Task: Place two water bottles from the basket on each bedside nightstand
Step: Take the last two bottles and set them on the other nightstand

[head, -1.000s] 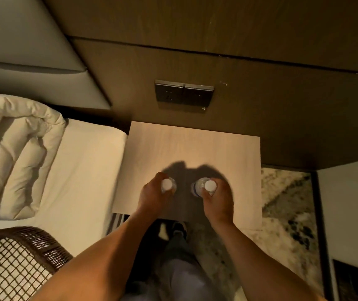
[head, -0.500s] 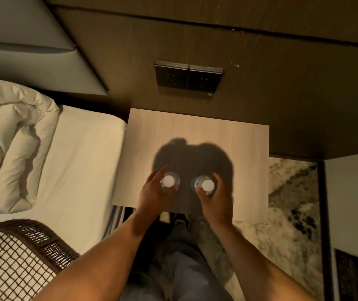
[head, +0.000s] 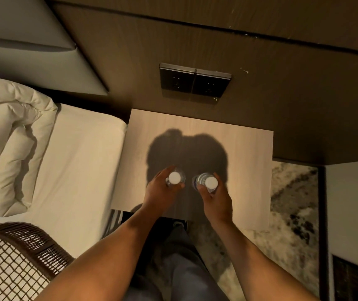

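Two clear water bottles with white caps stand upright side by side over the near half of the pale wooden nightstand [head: 245, 148]. My left hand [head: 159, 193] wraps the left bottle [head: 174, 177] from its near left side. My right hand [head: 217, 199] grips the right bottle [head: 210, 182] from its near right side. The bottles' lower parts are hidden by the hands and by shadow, so contact with the top cannot be judged. A dark wicker basket [head: 32, 242] sits on the bed at the lower left.
The bed [head: 76, 170] with a white sheet and a folded duvet [head: 11, 148] borders the nightstand's left side. Dark wall sockets [head: 195, 81] sit in the wood panel behind. A patterned carpet [head: 291, 203] lies to the right, and my legs stand below the nightstand's near edge.
Both hands have stayed on the bottles over the nightstand's near half. The shadow beneath them has grown larger and the view has shifted slightly.
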